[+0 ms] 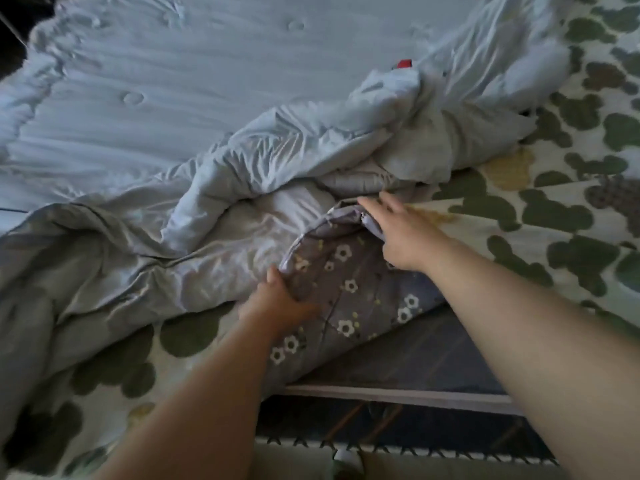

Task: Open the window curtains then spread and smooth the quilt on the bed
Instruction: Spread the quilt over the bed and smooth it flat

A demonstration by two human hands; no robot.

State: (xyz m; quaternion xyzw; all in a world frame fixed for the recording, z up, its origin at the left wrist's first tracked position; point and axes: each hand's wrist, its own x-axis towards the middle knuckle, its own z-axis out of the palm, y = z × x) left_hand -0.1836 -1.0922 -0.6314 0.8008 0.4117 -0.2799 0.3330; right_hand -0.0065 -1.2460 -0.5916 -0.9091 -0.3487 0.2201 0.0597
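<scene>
Left hand [277, 303], fingers curled round the turned-up floral edge of the quilt [349, 289], likely to lift it for spreading; right hand [398, 233], fingers straight and spread, lies on that edge further along. Beyond, the quilt sits bunched on the bed [561, 216], not yet spread

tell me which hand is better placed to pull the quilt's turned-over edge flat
Left, probably. The left hand grips the folded edge of the quilt, floral underside showing. The right hand only lies on the fold with straight fingers, no grip yet.
</scene>
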